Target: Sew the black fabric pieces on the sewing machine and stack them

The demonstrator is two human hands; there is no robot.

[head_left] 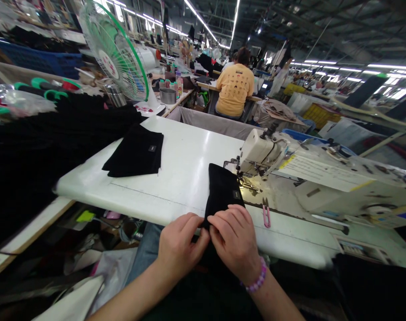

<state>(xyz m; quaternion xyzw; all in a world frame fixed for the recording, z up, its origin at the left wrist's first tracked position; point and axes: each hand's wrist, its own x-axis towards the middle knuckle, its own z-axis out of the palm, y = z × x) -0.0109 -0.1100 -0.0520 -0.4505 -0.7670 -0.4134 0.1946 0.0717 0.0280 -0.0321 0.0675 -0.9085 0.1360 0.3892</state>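
A black fabric piece (221, 189) with a small label lies over the front edge of the white table, its far end beside the needle area of a sewing machine (259, 154). My left hand (182, 238) pinches the near edge of this fabric between thumb and fingers. Right beside it, my right hand (234, 236), with a purple bead bracelet at the wrist, is closed on the same edge. The fingertips of both hands almost meet. Pink-handled thread snips (266, 214) lie to the right of the fabric.
Stacked black labelled pieces (139, 151) lie on the table's (186, 147) left part. A large heap of black fabric (29, 169) fills the far left, below a green-rimmed fan (116, 53). Ahead, a person in a yellow shirt (235, 89) sits facing away. More black cloth (373, 285) is at lower right.
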